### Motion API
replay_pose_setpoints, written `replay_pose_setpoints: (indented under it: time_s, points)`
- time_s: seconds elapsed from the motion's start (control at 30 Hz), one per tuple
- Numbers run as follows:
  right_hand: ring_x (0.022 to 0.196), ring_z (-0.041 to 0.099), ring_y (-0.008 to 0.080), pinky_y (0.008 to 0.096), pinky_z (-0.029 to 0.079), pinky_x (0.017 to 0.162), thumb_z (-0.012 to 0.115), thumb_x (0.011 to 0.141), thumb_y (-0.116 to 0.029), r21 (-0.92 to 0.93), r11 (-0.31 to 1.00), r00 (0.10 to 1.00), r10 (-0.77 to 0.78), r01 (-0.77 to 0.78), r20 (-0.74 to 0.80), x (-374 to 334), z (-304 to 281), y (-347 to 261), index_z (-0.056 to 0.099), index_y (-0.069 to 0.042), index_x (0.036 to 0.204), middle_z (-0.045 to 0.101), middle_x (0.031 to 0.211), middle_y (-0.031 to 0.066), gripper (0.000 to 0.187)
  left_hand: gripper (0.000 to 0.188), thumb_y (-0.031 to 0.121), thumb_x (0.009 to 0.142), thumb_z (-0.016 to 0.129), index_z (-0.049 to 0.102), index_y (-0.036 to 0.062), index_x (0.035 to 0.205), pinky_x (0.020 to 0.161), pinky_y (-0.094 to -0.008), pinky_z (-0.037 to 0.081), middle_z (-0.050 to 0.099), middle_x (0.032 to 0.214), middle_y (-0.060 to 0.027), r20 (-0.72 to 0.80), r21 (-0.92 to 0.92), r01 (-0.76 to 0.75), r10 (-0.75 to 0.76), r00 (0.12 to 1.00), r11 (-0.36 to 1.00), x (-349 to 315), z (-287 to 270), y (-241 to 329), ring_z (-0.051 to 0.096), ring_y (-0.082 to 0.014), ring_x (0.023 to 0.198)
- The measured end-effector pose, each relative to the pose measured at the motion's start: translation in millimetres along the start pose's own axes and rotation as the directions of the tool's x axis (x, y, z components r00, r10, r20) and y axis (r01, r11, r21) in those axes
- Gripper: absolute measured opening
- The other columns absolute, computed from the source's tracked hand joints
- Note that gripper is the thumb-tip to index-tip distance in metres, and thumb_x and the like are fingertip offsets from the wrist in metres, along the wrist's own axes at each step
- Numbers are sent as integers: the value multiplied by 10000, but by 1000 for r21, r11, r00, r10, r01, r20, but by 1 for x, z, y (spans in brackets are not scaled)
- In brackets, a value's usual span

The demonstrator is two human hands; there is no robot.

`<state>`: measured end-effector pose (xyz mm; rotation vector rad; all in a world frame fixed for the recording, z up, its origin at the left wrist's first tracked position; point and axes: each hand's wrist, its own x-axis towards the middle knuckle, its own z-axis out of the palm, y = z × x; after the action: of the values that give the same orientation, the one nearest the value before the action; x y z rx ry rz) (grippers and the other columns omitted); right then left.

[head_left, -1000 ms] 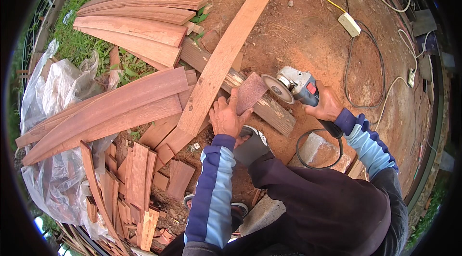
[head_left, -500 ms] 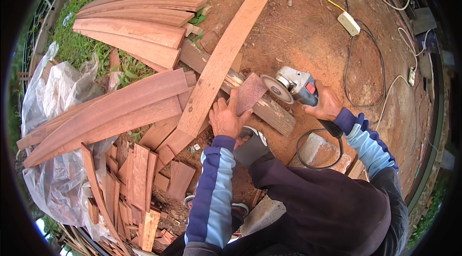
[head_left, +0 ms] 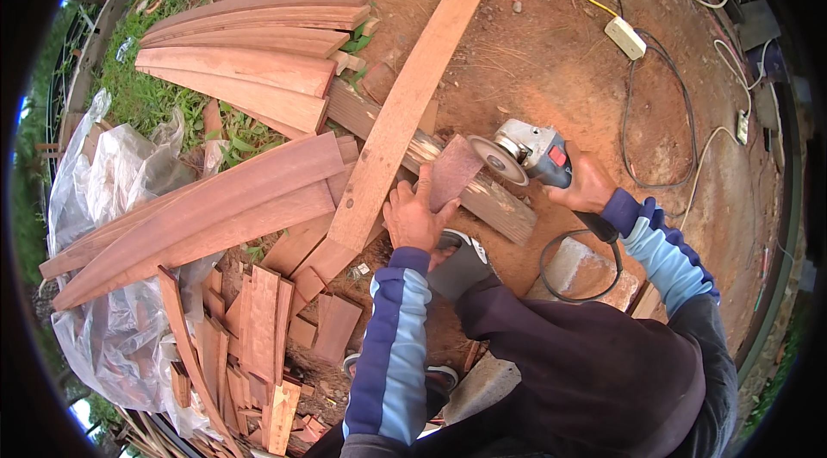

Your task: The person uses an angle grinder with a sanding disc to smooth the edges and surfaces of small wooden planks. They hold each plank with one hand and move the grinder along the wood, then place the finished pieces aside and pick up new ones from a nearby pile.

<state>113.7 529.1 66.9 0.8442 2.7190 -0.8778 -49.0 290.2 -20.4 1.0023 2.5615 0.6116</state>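
My left hand (head_left: 412,215) grips a short reddish-brown wood block (head_left: 455,170), index finger along its far left edge and thumb at its near edge. The block rests on a weathered timber (head_left: 498,210) lying on the ground. My right hand (head_left: 587,182) is wrapped round the body of a grey-and-black angle grinder (head_left: 536,148). Its round disc (head_left: 497,160) stands at the block's right end; whether they touch, I cannot tell. A dark grey shoe-like shape with white trim (head_left: 461,267) is close below my left hand.
A long plank (head_left: 405,113) crosses the timber. Curved boards (head_left: 241,70) and wood offcuts (head_left: 263,320) lie left, near clear plastic sheeting (head_left: 112,355). A concrete block (head_left: 586,273) lies beneath the grinder's cord (head_left: 544,264). A cream socket box (head_left: 625,37) lies farther right.
The whole view has shifted slightly. Both hands keep their grips, and the block and grinder look almost unmoved relative to each other.
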Motion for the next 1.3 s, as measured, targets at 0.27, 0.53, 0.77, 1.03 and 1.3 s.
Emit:
replay_pose_setpoints:
  time_s: [0.27,0.53,0.77,1.03,1.3]
  points:
    - [665,629,419,442,500,610,741,595,-266,-37,999,1000,-1,1,16,-2,1,6,490,127,958,584,703,287,591,778,446,701,770,486,165,1368,796,-457,394,536,957,-154,8,5,3,-3,1000,1000,0,2,-2,531,-341,918]
    - [666,634,413,438,503,610,736,594,-264,-36,999,1000,5,-5,9,-3,1,4,495,122,953,589,708,281,579,782,439,699,775,483,166,1371,805,-460,393,534,956,-156,15,-5,8,-7,1000,1000,0,0,-2,530,-342,922]
    - [720,629,438,452,500,656,751,635,-293,-18,1000,999,25,-25,36,-2,0,3,499,125,957,598,750,303,585,787,438,690,783,485,170,1368,818,-462,392,531,957,-158,7,-10,3,-3,1000,1000,0,2,-2,529,-346,931]
    - [710,630,440,455,502,653,745,639,-293,-34,999,999,29,-27,46,-2,-2,0,498,124,954,593,739,307,578,788,446,692,781,482,175,1369,818,-462,392,530,957,-156,11,-7,7,-7,1000,1000,0,1,-2,529,-345,929]
    - [700,640,416,435,509,637,735,598,-265,-28,999,999,25,-24,26,-3,3,7,496,128,985,599,743,287,602,796,436,686,784,477,180,1374,808,-465,391,527,948,-154,8,-2,6,-6,1000,1000,0,2,-2,526,-344,928]
